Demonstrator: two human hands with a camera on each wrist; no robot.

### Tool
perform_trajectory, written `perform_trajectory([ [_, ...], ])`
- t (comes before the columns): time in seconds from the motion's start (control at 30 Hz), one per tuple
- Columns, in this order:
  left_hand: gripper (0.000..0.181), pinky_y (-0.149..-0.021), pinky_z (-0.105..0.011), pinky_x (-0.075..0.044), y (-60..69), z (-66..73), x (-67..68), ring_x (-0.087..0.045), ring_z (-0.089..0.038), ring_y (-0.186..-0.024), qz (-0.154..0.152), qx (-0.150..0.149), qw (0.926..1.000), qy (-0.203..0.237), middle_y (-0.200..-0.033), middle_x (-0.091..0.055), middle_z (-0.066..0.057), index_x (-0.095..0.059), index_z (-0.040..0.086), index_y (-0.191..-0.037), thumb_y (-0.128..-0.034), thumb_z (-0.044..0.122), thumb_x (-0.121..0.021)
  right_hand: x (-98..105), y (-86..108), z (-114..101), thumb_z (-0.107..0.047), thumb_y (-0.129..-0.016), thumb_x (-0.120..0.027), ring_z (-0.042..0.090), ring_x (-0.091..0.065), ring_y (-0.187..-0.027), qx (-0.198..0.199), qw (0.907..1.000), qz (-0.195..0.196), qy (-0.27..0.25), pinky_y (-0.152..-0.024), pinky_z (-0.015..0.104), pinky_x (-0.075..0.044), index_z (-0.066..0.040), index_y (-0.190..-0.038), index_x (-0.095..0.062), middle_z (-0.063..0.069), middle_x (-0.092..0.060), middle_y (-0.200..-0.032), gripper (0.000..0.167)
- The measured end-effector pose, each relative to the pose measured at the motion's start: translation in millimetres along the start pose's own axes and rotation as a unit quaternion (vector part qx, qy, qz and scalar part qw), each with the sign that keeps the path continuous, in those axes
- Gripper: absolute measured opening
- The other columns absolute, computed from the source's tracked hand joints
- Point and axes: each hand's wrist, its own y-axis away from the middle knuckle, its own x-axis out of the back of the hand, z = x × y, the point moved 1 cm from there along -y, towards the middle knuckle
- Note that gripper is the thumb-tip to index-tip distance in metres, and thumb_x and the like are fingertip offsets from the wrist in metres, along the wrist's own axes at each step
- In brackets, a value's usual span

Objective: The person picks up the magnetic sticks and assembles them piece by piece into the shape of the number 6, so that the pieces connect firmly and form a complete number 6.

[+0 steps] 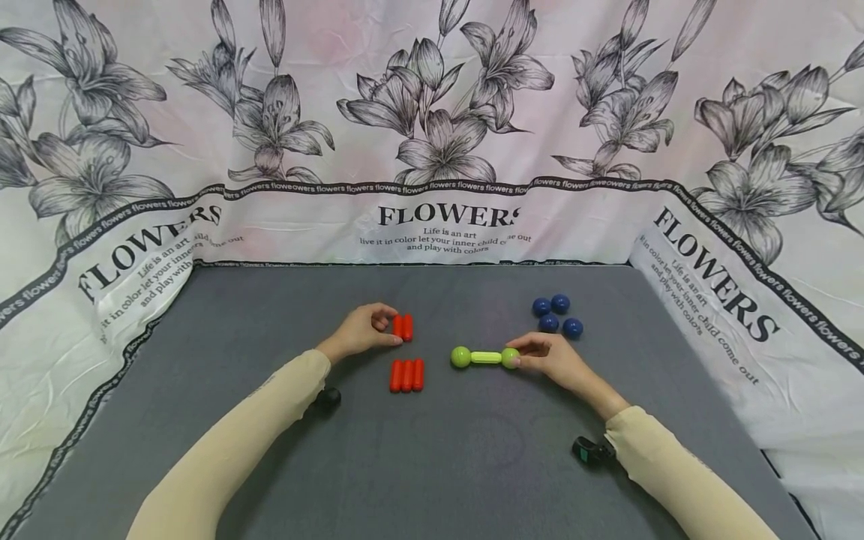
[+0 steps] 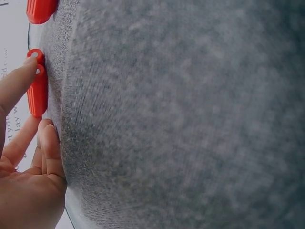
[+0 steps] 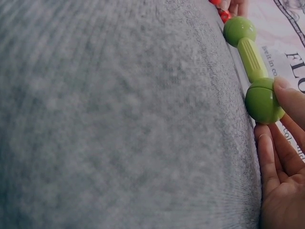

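My left hand (image 1: 364, 330) has its thumb and a finger at opposite ends of a red stick (image 2: 38, 95), one of two red sticks (image 1: 403, 328) lying side by side on the dark cloth. My right hand (image 1: 556, 364) pinches the right green ball (image 1: 510, 358) between thumb and fingers; in the right wrist view the thumb lies on this ball (image 3: 263, 101). A light green ribbed bar (image 1: 486, 358) joins it to another green ball (image 1: 461, 357) at the left end.
Three red sticks (image 1: 407, 376) lie in a row nearer me, below the red pair. Several dark blue balls (image 1: 548, 323) sit together just beyond my right hand. A grey cloth (image 1: 432, 465) covers the table, with a white flower-printed curtain (image 1: 304, 225) around its back and sides.
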Motion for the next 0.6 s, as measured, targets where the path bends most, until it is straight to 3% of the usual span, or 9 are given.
perform_trajectory([
  [0.3,0.052,-0.084,-0.032,-0.054,0.3,-0.2,2.1,-0.064,-0.019,-0.093,0.007,-0.011,0.9999,-0.003,-0.106,-0.067,-0.012,-0.063,0.007,-0.126,-0.0805,0.023,-0.083,0.5,0.3,0.0,-0.024,-0.087,-0.077,0.005,-0.066,-0.092,-0.009,0.9999,0.001,0.012,-0.079,0.019,-0.054,-0.009,-0.116,-0.071,0.017,-0.069,-0.116,0.033],
  [0.43,0.053,-0.076,-0.029,-0.056,2.5,1.0,3.6,-0.068,-0.020,-0.091,0.012,-0.015,0.9996,0.021,-0.105,-0.070,-0.014,-0.059,0.006,-0.126,-0.0803,0.018,-0.083,0.7,0.4,0.1,-0.024,-0.087,-0.077,0.005,-0.066,-0.092,-0.007,0.9999,0.001,0.012,-0.079,0.019,-0.054,-0.010,-0.116,-0.071,0.016,-0.069,-0.117,0.033],
  [0.6,0.053,-0.072,-0.029,-0.056,6.5,4.5,5.3,-0.071,-0.021,-0.089,0.008,0.004,0.9981,0.060,-0.103,-0.070,-0.017,-0.053,0.005,-0.126,-0.0809,0.009,-0.079,1.0,-0.2,0.2,-0.023,-0.087,-0.076,0.005,-0.066,-0.092,-0.007,0.9999,0.001,0.015,-0.078,0.019,-0.054,-0.010,-0.116,-0.071,0.016,-0.069,-0.117,0.032],
])
